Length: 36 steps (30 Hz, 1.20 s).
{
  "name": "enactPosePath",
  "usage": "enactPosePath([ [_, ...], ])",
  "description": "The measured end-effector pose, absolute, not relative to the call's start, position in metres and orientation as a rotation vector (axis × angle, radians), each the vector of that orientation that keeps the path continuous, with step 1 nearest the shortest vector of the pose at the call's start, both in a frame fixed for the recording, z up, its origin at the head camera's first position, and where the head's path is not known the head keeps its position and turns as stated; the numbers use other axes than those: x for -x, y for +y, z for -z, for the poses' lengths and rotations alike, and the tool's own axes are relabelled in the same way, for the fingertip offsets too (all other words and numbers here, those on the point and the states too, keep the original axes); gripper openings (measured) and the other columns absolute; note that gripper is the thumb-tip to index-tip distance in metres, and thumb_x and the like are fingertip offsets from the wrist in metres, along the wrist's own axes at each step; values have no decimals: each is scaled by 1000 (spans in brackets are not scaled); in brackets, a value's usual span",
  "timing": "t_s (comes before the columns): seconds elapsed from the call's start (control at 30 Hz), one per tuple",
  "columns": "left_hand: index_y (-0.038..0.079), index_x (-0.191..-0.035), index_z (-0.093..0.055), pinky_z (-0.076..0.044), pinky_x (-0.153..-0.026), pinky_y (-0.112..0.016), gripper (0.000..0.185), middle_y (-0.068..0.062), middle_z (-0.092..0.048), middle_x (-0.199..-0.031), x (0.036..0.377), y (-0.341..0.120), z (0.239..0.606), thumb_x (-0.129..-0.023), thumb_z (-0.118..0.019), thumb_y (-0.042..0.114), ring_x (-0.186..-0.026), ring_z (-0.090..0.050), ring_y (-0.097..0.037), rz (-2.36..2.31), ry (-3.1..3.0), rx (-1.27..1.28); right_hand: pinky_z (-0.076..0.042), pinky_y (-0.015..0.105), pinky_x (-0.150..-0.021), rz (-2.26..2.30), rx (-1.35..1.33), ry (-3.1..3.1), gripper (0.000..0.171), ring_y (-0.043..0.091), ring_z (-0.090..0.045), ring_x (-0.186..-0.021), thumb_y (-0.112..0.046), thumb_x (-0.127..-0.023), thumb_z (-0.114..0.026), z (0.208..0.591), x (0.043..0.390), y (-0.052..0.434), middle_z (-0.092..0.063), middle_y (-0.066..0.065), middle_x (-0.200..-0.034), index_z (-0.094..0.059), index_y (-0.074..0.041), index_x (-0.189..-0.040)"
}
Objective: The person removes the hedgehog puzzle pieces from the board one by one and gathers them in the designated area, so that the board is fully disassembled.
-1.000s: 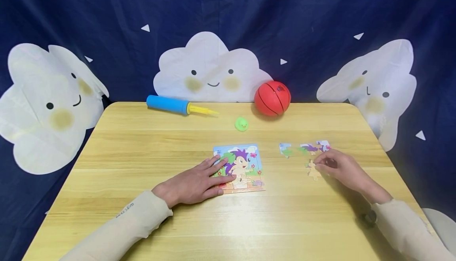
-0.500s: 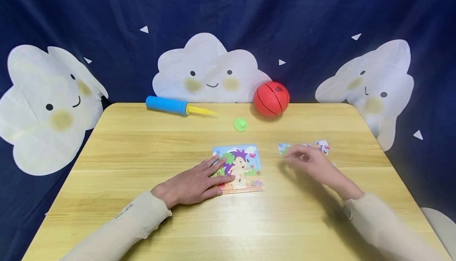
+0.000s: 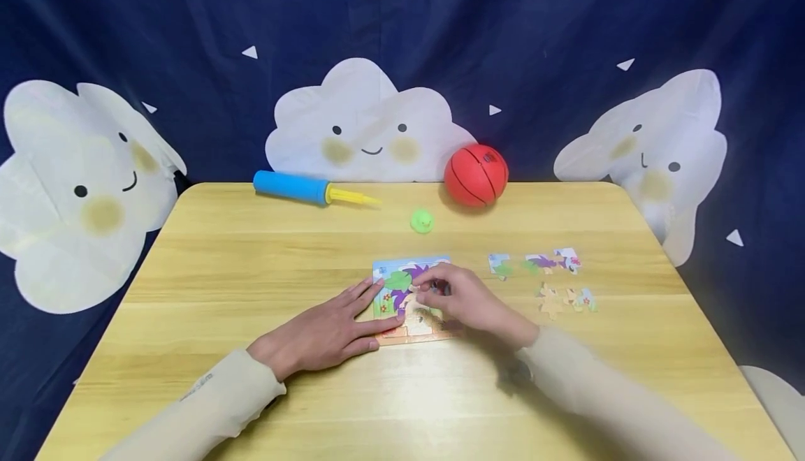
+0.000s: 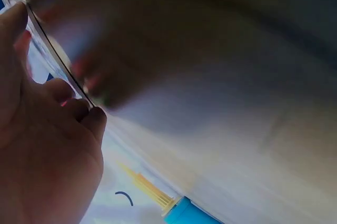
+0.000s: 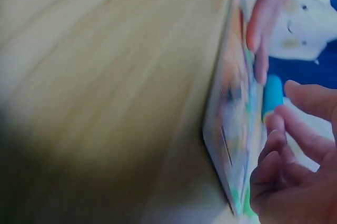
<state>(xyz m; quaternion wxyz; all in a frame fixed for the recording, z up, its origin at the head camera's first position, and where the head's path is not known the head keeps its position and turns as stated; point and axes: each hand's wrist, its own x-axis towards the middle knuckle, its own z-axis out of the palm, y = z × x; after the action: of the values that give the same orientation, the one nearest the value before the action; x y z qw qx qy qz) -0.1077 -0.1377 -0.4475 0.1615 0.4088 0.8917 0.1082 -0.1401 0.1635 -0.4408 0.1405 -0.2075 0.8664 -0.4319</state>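
A square jigsaw puzzle (image 3: pixel 434 337) with a cartoon hedgehog picture lies on the wooden table. My left hand (image 3: pixel 314 332) is spread flat, its fingertips resting on the puzzle's left side. Over the puzzle's upper right part hovers my right hand (image 3: pixel 468 300), thumb and index finger bent toward the picture with a small gap between them. No piece shows between those fingertips in the right wrist view, where this hand (image 5: pixel 300 155) is beside the puzzle board (image 5: pixel 226 124). The right hand hides part of the picture. In the left wrist view my left fingers (image 4: pixel 95 121) touch the board's edge.
Several loose puzzle pieces (image 3: pixel 550 302) lie to the right of the puzzle. Farther back are a green rubber duck (image 3: pixel 422 221), a red ball (image 3: pixel 476 175) and a blue and yellow hand pump (image 3: pixel 292 187). A dark blue cloud-print curtain (image 3: pixel 528 42) hangs behind the table.
My right hand has moved left from the loose pieces to the puzzle, uncovering the pieces it hid. The left hand stays on the puzzle's left side, shifted only slightly.
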Motion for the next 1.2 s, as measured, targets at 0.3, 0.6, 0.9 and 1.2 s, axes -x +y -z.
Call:
enactPosePath([
  [0.3, 48, -168, -35, -37, -131, -55, 53, -17, -13, -183, 104, -139, 450, -116, -45, 51, -170, -16, -38, -274, 2573, -1175, -48, 27, -77, 997, 742, 2633, 34, 15, -54, -91, -18, -96, -86, 452, 141, 135, -64, 3, -103, -80, -9, -127],
  [0.6, 46, -168, -38, -35, -131, -57, 52, -19, -14, -183, 103, -141, 449, -116, -46, 49, -169, -18, -40, -302, 2566, -1181, -48, 28, -78, 966, 686, 2666, 33, 15, -55, -90, -14, -95, -86, 451, 140, 127, -64, 3, -105, -77, -8, -127],
  [0.9, 45, -168, -39, -32, -133, -58, 52, -19, -13, -183, 103, -141, 448, -117, -45, 49, -170, -16, -41, -323, 2554, -1164, -48, 25, -74, 1175, 636, 2548, 20, 12, -56, -80, -4, -100, -76, 454, 143, 126, -67, 0, -94, -68, -12, -117],
  [1.2, 47, -168, -38, -31, -133, -57, 52, -18, -11, -183, 104, -140, 450, -117, -45, 50, -170, -15, -39, -328, 2550, -1159, -52, 24, -78, 1385, 651, 2492, 16, 12, -62, -86, -6, -104, -73, 453, 143, 143, -75, 1, -97, -70, -11, -119],
])
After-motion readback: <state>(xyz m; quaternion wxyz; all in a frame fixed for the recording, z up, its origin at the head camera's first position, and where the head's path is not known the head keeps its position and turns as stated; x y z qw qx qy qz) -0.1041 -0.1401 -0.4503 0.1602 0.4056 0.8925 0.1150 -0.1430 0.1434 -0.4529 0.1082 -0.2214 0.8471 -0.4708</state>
